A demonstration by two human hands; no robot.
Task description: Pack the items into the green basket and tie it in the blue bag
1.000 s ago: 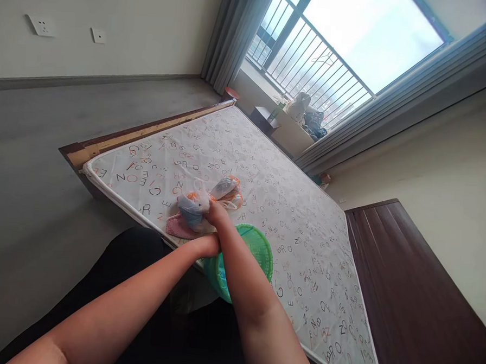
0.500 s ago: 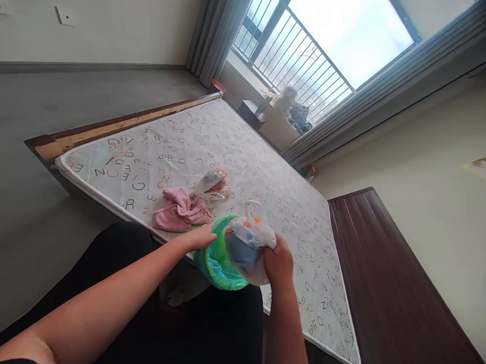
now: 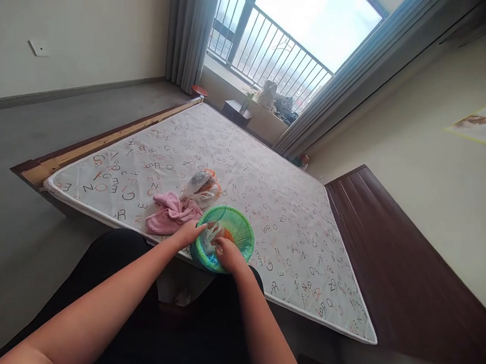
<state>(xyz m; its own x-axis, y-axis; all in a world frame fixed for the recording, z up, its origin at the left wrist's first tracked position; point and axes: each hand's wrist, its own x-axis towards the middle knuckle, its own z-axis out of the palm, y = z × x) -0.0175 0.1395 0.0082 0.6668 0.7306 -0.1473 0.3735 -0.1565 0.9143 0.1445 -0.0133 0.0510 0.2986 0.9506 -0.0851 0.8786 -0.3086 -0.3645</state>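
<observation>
A round green and blue plastic basket (image 3: 246,225) is at the near edge of the mattress, in front of my knees. My left hand (image 3: 189,234) is closed on its left rim, with the thumb over the edge. Into the basket's opening reaches my right hand (image 3: 229,255), its fingers pinching the whitish top of a plastic bag (image 3: 211,240) inside. Something orange shows beside those fingers; the rest of the bag is mostly hidden. Just left of the basket lies a crumpled pink towel (image 3: 170,213). Behind the towel rests another clear bag (image 3: 204,186) with orange parts.
The letter-print mattress (image 3: 267,183) lies on a bed frame with a dark wooden headboard (image 3: 394,255) at right. A small dark bedside cabinet (image 3: 236,114) and several bags stand near the railed window (image 3: 290,48). Grey curtains (image 3: 189,38) hang beside it.
My right hand has moved left and down, bringing the plastic bag from beside the basket into it. The basket now faces up more. My view has shifted slightly to the right.
</observation>
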